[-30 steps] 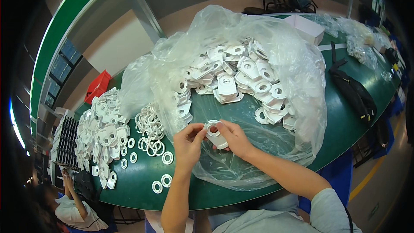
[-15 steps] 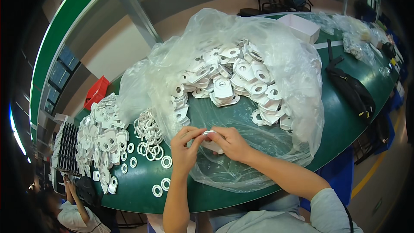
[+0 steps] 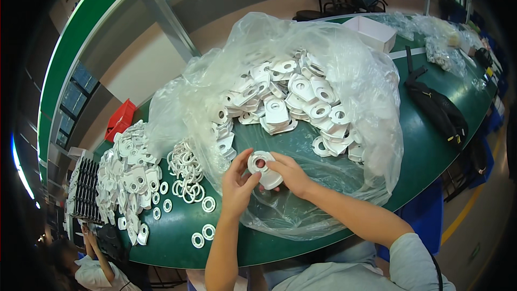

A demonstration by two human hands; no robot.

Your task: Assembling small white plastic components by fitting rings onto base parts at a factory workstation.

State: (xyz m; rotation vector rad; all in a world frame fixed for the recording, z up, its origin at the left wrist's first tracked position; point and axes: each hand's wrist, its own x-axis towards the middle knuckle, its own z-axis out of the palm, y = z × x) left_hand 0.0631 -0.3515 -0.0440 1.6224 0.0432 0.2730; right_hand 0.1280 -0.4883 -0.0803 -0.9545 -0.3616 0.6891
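Both hands hold one white plastic part (image 3: 267, 180), a flat plate with a round ring and a hole at its upper end. My left hand (image 3: 237, 183) grips its left side, thumb near the ring. From the right, my right hand (image 3: 291, 174) pinches the plate with its thumb on the face. Some fingertips behind the part are hidden. Just beyond lies a pile of similar white plates (image 3: 277, 110) on an open clear plastic bag (image 3: 344, 59). Left of my left hand are a heap of white rings (image 3: 186, 164) and several loose rings (image 3: 208, 204).
A second heap of white plates (image 3: 132, 170) covers the table's left side, near a red bin (image 3: 120, 120) and a rack of black-and-white trays (image 3: 85, 186). At right lie a black bag (image 3: 437, 106) and a white box (image 3: 371, 33). Another person (image 3: 99, 269) works at lower left.
The white part has turned from nearly edge-on to face up, so its ring and hole now show. Both hands keep hold of it, and my fingers have spread around its sides.
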